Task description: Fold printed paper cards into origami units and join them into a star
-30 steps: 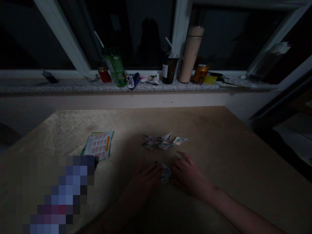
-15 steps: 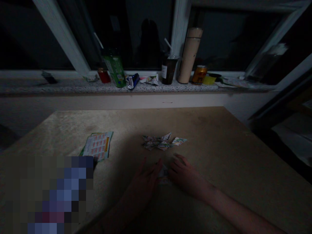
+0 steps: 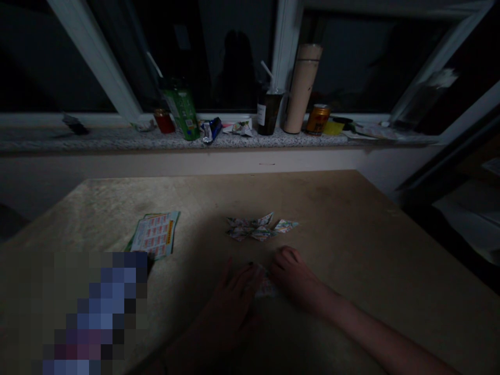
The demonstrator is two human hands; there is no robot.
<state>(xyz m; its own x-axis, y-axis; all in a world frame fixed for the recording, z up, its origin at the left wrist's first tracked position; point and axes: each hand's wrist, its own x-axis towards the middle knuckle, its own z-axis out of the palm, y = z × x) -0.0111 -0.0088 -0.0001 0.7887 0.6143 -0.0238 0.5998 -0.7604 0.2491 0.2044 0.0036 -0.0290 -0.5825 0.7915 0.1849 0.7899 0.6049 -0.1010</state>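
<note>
A small folded piece of printed paper (image 3: 266,287) lies on the table between my two hands, partly covered by them. My left hand (image 3: 233,294) rests on its left side, fingers stretched out and lying flat. At the paper's right edge my right hand (image 3: 292,276) has its fingers curled in and pressed together; its fingertips are hidden in shadow. Just beyond both hands sits a cluster of folded paper pieces (image 3: 250,232) with pointed tips. A separate folded paper piece (image 3: 286,225) lies at the cluster's right end.
A stack of printed sheets (image 3: 154,234) lies on the left of the table (image 3: 336,208). A pixelated area covers the lower left. Along the windowsill stand a green container (image 3: 183,112), a dark cup with a straw (image 3: 269,114), a tall beige flask (image 3: 303,88) and an orange can (image 3: 318,120).
My right hand's fingers have curled in more, and my left fingers have drawn back slightly, uncovering more of the paper. The whole view has shifted a little.
</note>
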